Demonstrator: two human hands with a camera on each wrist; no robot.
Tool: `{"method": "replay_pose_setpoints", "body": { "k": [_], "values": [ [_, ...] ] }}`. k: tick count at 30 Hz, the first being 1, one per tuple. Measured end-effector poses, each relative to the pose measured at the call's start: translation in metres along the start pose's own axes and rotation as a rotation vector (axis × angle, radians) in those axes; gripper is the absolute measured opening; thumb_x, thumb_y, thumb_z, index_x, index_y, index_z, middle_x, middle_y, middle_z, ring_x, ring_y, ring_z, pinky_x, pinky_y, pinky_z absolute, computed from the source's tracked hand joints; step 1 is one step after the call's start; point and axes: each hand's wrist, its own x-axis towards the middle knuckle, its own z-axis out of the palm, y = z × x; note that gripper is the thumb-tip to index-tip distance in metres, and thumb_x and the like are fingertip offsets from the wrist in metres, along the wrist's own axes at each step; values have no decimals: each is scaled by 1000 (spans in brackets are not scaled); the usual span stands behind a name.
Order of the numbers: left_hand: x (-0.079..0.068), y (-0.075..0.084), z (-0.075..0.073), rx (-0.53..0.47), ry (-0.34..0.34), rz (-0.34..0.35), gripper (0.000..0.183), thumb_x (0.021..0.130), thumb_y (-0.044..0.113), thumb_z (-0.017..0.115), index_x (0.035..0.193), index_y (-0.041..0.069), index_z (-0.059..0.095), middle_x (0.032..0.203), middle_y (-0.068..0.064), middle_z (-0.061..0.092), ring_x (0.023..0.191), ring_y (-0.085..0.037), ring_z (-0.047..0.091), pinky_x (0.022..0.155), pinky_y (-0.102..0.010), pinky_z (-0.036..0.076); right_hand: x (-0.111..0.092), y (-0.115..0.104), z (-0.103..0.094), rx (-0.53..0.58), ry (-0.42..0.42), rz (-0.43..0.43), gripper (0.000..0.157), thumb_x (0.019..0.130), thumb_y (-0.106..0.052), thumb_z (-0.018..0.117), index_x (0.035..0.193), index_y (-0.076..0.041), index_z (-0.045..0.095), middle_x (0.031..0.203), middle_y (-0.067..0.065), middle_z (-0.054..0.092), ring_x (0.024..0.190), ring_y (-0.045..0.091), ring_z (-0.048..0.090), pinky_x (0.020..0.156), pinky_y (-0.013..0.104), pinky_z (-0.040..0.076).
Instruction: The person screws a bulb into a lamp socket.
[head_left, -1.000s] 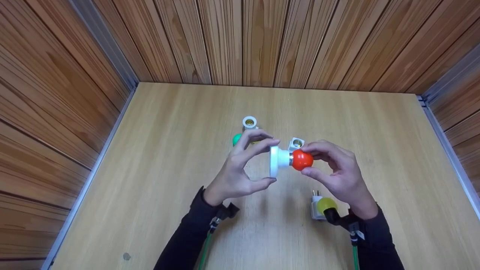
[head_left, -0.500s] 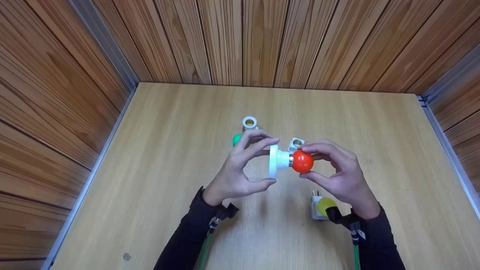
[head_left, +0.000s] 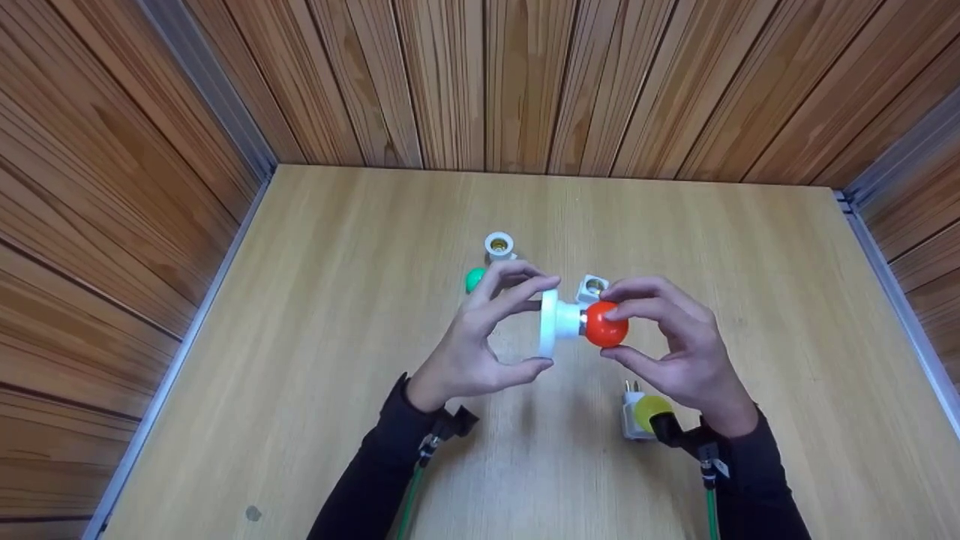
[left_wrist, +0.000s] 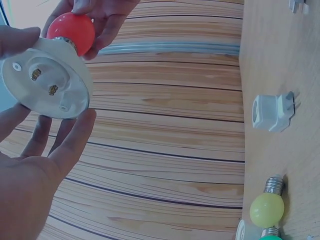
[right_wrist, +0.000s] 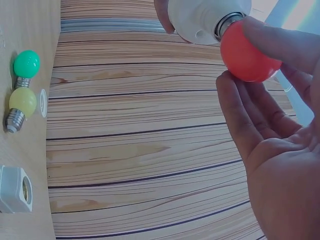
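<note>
My left hand (head_left: pixel 484 341) grips a white round lamp holder (head_left: pixel 555 321) by the rim of its wide base, thumb below and fingers above. In the left wrist view the underside of the lamp holder (left_wrist: pixel 47 82) shows two brass contacts. A red light bulb (head_left: pixel 606 325) sits with its metal screw end in the holder's mouth, a band of the metal (right_wrist: pixel 227 24) still showing. Fingertips and thumb of my right hand (head_left: pixel 679 345) pinch the red globe from the other side. Both things are held up above the table.
On the table (head_left: pixel 360 300) behind the hands are a white round socket (head_left: pixel 499 245), a square white socket (head_left: pixel 592 287), a green bulb (right_wrist: pixel 27 64) and a yellow bulb (right_wrist: pixel 23 102). Nearer, a plug-in socket (head_left: pixel 634 415) with a yellow-green bulb (head_left: pixel 651 412) lies by the right wrist. Wooden walls stand around.
The right fingers have shifted on the red bulb, with a fingertip now across its front. The left hand and lamp holder have stayed nearly still.
</note>
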Motion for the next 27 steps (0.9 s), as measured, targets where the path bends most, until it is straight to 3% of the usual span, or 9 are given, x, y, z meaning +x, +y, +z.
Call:
{"method": "replay_pose_setpoints", "body": {
  "k": [8,14,23,27],
  "values": [
    [1,1,0,52,-1,0,74,81,6,87,149,3,57,146,-20,46,135,-30,53,110,-35,61,-1,-5,-4,-63,-29,103,50,75,6,90,120,11,68,119,21,72,120,10,69,106,16,58],
    [0,-1,0,67,-3,18,74,80,6,87,149,2,57,146,-20,46,135,-30,53,110,-35,61,-1,-5,-6,-108,-45,136,52,76,3,91,124,7,69,114,19,76,112,5,72,99,13,59],
    [0,0,1,49,7,16,73,81,6,87,148,1,57,147,-21,45,136,-31,51,109,-36,62,-1,-5,-7,-97,-43,110,49,84,-8,89,124,10,66,114,20,76,112,4,73,99,13,59],
    [0,-1,1,31,20,7,74,81,7,87,148,0,57,147,-22,45,137,-31,50,108,-38,62,-2,-5,-7,-83,-51,86,50,82,-5,90,123,11,66,116,22,75,117,4,72,101,15,59]
  ]
}}
